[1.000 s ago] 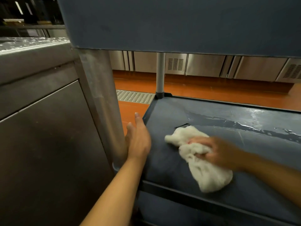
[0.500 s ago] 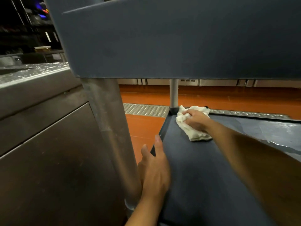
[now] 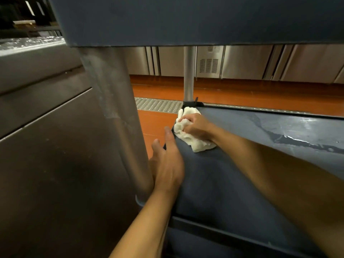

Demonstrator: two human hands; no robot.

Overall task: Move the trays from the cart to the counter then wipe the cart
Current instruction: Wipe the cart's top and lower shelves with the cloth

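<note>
I look under the cart's upper shelf at its dark blue middle shelf. My right hand grips a bunched white cloth and presses it on the shelf's left edge, close to the far left corner post. My left hand lies with straight fingers on the shelf's left rim, beside the near steel post. A wet streak shines on the shelf to the right. No trays are in view.
A stainless counter unit stands close on the left, its wet top at upper left. Orange floor with a metal drain grate lies beyond. Steel cabinets line the far wall.
My right hand moved the cloth from the shelf's middle to the far left corner, then back a little along the left edge. My left hand stayed on the rim.
</note>
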